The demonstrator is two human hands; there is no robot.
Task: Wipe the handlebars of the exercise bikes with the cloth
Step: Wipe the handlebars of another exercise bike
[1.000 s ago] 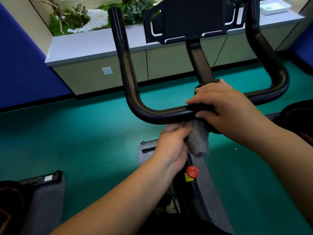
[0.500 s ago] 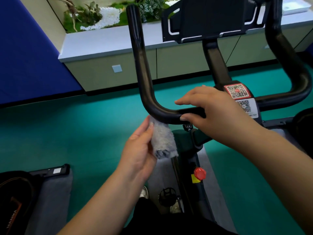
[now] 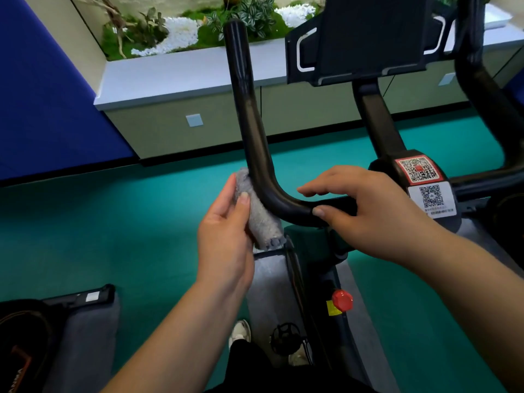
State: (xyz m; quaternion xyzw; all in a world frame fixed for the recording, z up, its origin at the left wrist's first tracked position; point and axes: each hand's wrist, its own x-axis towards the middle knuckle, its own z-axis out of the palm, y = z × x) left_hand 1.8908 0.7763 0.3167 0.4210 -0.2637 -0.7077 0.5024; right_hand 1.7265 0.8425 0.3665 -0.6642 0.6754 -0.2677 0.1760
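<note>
Left hand (image 3: 226,236) pressing fuzzy grey cloth (image 3: 261,217) against black handlebar (image 3: 252,131) bend

The left hand (image 3: 226,231) is raised with the forearm bare, fingers closed around the grey cloth (image 3: 259,211) and pressing it to the outer bend of the handlebar (image 3: 255,154). The right hand (image 3: 368,211) rests just right of that bend, fingers curled over the bar, thumb beneath.

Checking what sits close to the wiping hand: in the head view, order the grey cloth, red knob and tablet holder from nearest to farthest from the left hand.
1. Grey cloth: held in the left hand, against the handlebar bend.
2. Red knob: lower right, on the frame.
3. Tablet holder: top, upper right.
</note>
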